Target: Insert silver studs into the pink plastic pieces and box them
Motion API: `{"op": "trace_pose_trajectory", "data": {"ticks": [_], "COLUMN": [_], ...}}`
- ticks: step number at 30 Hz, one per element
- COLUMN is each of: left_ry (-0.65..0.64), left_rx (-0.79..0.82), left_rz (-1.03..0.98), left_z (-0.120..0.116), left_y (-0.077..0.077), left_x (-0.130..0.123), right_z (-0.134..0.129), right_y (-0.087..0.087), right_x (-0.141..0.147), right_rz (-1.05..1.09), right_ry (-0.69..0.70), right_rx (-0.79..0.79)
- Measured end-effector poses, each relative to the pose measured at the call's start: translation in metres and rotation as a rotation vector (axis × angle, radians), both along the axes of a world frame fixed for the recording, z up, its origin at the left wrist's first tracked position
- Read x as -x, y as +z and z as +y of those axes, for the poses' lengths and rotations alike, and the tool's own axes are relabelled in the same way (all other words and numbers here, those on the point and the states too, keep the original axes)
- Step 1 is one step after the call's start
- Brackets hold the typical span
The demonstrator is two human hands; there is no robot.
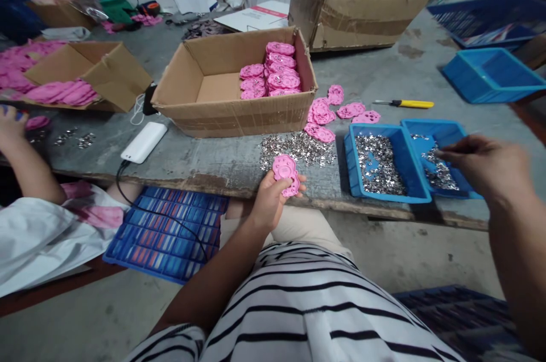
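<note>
In my left hand [268, 202] I hold a pink moulded plastic piece [285, 171] by its lower edge, thumb on its face, just off the table's front edge. My right hand [495, 163] is at the right blue tray [458, 128], its fingertips pinched together over small shiny metal parts [441, 174]. Whatever sits in that pinch is too small to make out. Touching it on the left, a second blue tray [412, 166] holds many more such metal parts. A heap of loose metal bits [298, 147] lies beyond my left hand, beside several pink pieces [321, 112].
A cardboard box [230, 120] with stacked pink pieces stands ahead, a larger box [367, 15] behind it. A yellow-handled tool [412, 104] lies right of the loose pieces. A white power bank [144, 142] trails a cable over the table edge. Another person's arm [32, 166] is at left.
</note>
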State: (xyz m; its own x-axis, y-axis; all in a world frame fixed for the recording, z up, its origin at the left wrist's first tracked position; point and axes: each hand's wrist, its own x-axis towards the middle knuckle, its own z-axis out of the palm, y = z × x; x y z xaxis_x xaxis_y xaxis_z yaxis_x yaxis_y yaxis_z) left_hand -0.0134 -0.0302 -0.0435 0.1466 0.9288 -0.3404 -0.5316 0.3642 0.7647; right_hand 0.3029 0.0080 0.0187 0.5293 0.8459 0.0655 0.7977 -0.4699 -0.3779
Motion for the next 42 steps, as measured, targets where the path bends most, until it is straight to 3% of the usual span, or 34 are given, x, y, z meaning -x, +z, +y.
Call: {"op": "trace_pose_trajectory", "data": {"ticks": [2, 4, 6, 10, 14, 25, 34, 42], "left_ry": [0.002, 0.012, 0.024, 0.061, 0.144, 0.200, 0.196, 0.207], "left_rx": [-0.002, -0.012, -0.042, -0.114, -0.116, -0.120, -0.075, -0.028], "left_rz": [0.011, 0.038, 0.082, 0.152, 0.176, 0.160, 0.099, 0.103], "left_z": [0.000, -0.001, -0.004, -0.009, -0.012, -0.012, -0.010, -0.008], "left_y": [0.001, 0.004, 0.010, 0.022, 0.028, 0.028, 0.025, 0.021], "left_x": [-0.004, -0.010, -0.016, -0.021, -0.017, -0.017, -0.016, -0.015], "right_z": [-0.006, -0.013, -0.019, -0.024, -0.024, -0.032, -0.033, -0.037], "right_y": [0.006, 0.006, 0.000, -0.020, -0.030, -0.043, -0.039, -0.041], "right_x": [0.028, 0.064, 0.099, 0.144, 0.159, 0.161, 0.165, 0.180], "right_rz": [0.408, 0.718, 0.920, 1.012, 0.942, 1.048, 1.099, 1.284], "right_ry": [-0.060, 0.170, 0.417, 0.691, 0.830, 0.782, 0.764, 0.572], "right_rx": [-0.144, -0.239, -0.209, -0.251, -0.300, -0.322, -0.289, -0.232]}}
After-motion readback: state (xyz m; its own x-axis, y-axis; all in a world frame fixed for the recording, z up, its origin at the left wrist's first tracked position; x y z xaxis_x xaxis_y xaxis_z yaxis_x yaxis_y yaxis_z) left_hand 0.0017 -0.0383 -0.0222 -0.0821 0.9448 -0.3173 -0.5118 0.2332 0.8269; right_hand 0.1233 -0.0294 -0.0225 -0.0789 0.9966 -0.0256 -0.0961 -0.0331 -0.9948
